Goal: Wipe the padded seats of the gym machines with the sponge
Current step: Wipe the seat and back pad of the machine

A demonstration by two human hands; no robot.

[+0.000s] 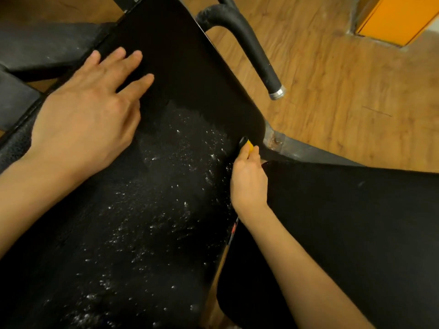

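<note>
1. A person leans over a black padded seat (185,74) that fills the centre of the frame, white foam (166,186) speckling its middle and lower stretch.
2. The left hand (88,110), at upper left, rests flat on the pad, fingers straight and spread, holding nothing.
3. The right hand (249,181), at centre right, has its grip curled round a yellow sponge (250,145), pressing it against the seat's right edge.
4. The upper part of the pad looks clean and dark; the foamy lower area likely remains to be wiped.
5. A foam-covered handle (249,43) juts over the wooden floor (344,91) at upper right.
</note>
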